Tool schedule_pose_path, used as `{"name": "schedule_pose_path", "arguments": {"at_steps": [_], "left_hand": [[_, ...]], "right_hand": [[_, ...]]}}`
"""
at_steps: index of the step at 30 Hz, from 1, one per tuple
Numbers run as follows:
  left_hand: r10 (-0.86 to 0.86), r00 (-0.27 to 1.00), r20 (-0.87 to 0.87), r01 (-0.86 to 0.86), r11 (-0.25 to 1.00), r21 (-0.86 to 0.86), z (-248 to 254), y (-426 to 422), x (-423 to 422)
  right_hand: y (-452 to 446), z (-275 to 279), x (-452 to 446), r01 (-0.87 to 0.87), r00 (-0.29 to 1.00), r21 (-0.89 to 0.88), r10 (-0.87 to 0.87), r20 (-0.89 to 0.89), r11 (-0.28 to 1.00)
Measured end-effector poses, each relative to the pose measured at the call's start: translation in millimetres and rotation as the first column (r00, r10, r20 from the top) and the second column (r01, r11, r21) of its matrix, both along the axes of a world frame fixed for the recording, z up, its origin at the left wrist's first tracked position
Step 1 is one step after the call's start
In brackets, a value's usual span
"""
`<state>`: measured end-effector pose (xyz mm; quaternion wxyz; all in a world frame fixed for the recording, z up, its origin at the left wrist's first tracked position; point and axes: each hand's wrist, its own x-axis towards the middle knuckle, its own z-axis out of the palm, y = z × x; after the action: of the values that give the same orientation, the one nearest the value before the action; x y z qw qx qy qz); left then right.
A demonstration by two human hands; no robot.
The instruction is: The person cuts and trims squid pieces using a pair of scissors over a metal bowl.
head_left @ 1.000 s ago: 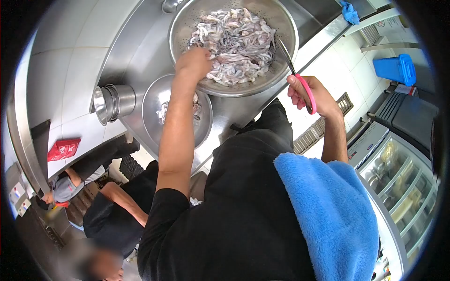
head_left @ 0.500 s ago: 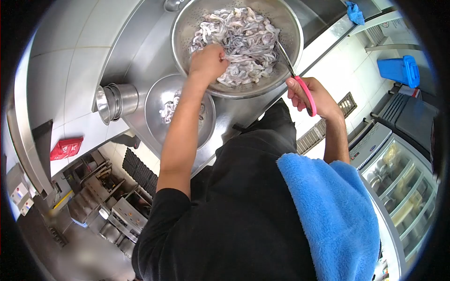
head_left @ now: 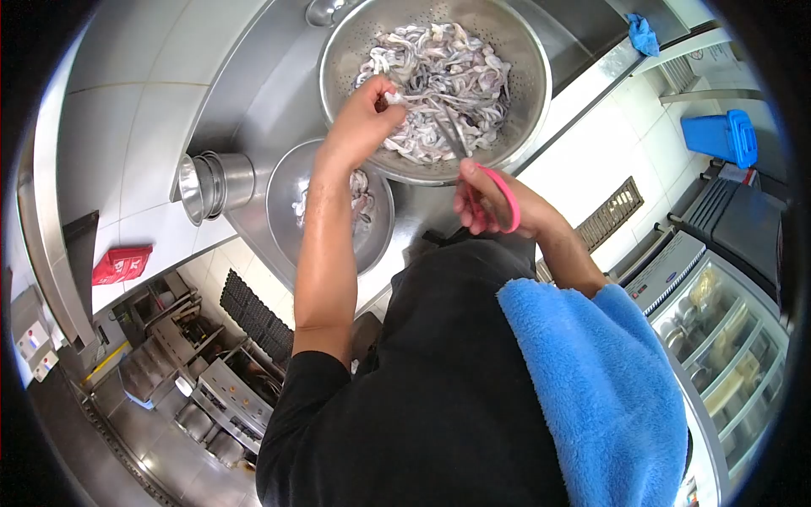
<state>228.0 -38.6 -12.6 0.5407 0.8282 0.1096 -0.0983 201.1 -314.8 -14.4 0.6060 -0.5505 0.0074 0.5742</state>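
Note:
A large steel colander [head_left: 532, 101] holds a heap of pale, greyish squid tentacles [head_left: 460, 63]. Over its near left side, my left hand [head_left: 365, 118] is closed in a pinch on a whitish squid piece [head_left: 394, 99]. My right hand [head_left: 494, 203] grips scissors [head_left: 507, 201] by their pink handles. Their metal blades reach over the heap, tips pointing toward my left hand and a short way from the pinched piece. Below my left forearm, a smaller steel bowl [head_left: 283, 228] holds more squid pieces [head_left: 361, 203]; the forearm hides part of it.
Nested steel pots [head_left: 224, 182] stand left of the bowl on the steel counter [head_left: 262, 127]. A crumpled blue cloth [head_left: 642, 34] lies at the upper right. A blue towel [head_left: 600, 380] hangs over my side. A glass-fronted fridge [head_left: 718, 338] is at the right.
My left hand has lifted slightly, and a whitish squid piece now shows in its fingers. My right hand has moved left with the scissors, bringing the blades closer to the left hand.

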Motion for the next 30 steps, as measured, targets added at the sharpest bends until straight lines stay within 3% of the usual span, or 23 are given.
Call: {"name": "schedule_pose_path", "arguments": {"at_steps": [5,10,14,19,25,30], "left_hand": [[-0.018,1.0,-0.022,0.022,0.978,0.208,28.9,-3.2,-9.6],[-0.055,0.998,-0.015,0.056,0.991,0.118,65.7,1.3,-38.7],[-0.058,0.998,0.024,0.055,0.994,0.097,75.2,19.8,-67.0],[0.14,0.989,0.057,-0.122,0.961,-0.247,84.8,41.1,-105.4],[0.309,0.949,0.066,-0.208,0.769,-0.605,54.9,64.0,-155.6],[0.36,0.914,0.187,-0.271,0.886,-0.377,44.0,52.3,-172.3]], "right_hand": [[23.9,-7.7,1.7,-0.052,0.999,0.009,0.053,-0.015,0.999],[47.6,-4.0,12.9,-0.045,0.997,0.1,0.051,-0.06,0.994],[65.5,3.0,17.4,-0.101,0.995,0.115,0.097,0.037,0.988],[84.1,18.3,12.5,-0.184,0.961,0.179,0.14,0.237,0.967],[107.5,55.8,-4.2,-0.29,0.896,0.181,0.2,0.395,0.94],[133.7,76.7,-20.7,-0.442,0.813,0.084,0.359,0.458,0.893]]}}
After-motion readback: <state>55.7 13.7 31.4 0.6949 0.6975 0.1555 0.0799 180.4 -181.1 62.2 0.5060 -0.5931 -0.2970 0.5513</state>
